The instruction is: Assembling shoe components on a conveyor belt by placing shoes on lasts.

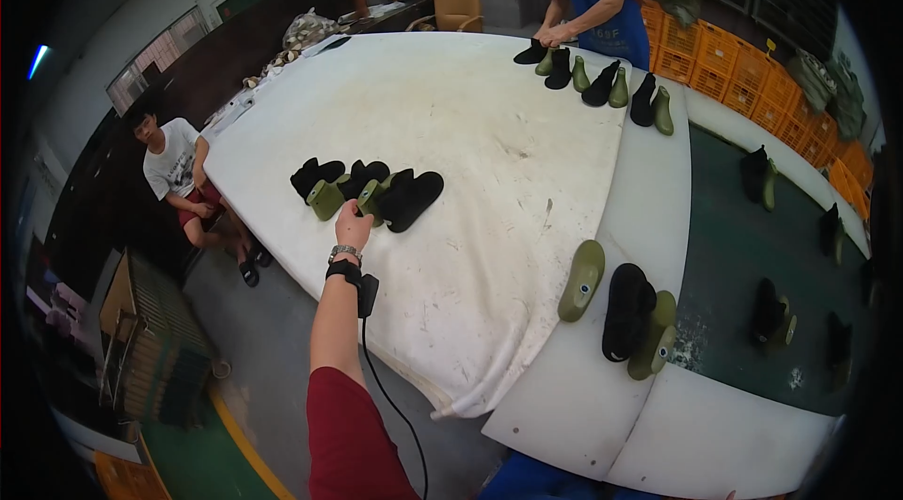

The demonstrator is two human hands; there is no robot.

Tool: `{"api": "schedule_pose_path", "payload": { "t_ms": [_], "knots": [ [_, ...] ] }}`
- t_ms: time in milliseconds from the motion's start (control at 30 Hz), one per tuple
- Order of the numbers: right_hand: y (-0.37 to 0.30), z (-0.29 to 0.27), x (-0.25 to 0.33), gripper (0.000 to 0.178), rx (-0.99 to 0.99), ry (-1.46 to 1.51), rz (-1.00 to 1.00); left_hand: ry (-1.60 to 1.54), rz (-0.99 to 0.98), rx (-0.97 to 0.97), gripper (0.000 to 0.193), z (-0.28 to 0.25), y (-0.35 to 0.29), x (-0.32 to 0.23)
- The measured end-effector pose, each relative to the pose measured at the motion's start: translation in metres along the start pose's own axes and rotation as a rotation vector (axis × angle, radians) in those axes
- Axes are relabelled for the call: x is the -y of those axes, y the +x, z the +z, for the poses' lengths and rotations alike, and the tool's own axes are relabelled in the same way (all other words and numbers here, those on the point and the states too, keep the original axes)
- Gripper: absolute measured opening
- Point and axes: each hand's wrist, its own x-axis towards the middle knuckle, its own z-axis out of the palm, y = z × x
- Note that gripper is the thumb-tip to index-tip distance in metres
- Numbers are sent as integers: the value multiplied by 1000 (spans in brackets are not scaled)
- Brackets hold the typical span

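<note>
My left hand point(353, 226) reaches across the white-covered table, fingers closed at the edge of an olive-green shoe last point(368, 205). Around it is a small cluster: a black bootie point(414, 200) on the right, another black bootie point(365, 175) behind, a third black bootie point(316, 177) at the left, and a second green last point(325, 200) in front of that. My fingertips are partly hidden against the last. Nearer on the right lie a single green last point(582, 281), a black bootie point(627, 311) and a green last point(654, 342) beside it. My right hand is out of view.
A co-worker in a blue apron point(609, 18) handles booties and lasts point(618, 88) at the far edge. More pairs ride a dark green conveyor point(720, 218) on the right. Orange crates point(743, 67) line the back. A person point(183, 161) sits at left; a cable point(400, 406) hangs from my wrist.
</note>
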Motion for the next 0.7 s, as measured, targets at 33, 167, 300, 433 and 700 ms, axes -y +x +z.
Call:
{"api": "schedule_pose_path", "payload": {
  "t_ms": [33, 167, 300, 433, 700],
  "knots": [
    [19, 1, -18, 62, 158, 57, 34, -6, 5, 11, 58, 12, 11, 2],
    [56, 15, -50, 76, 479, 117, 167, -94, 22, 254, 75, 35, 33, -6],
    [-22, 43, 6, 66, 313, 42, 230, 107, 10, 85, 74, 58, 45, 3],
    [81, 37, -63, 79, 705, 428, 128, 252, 88, 53, 56, 53, 59, 19],
    [29, 48, -28, 75, 477, 441, 141, 249, 321, 250, 52, 84, -125, -140]
  ]
}}
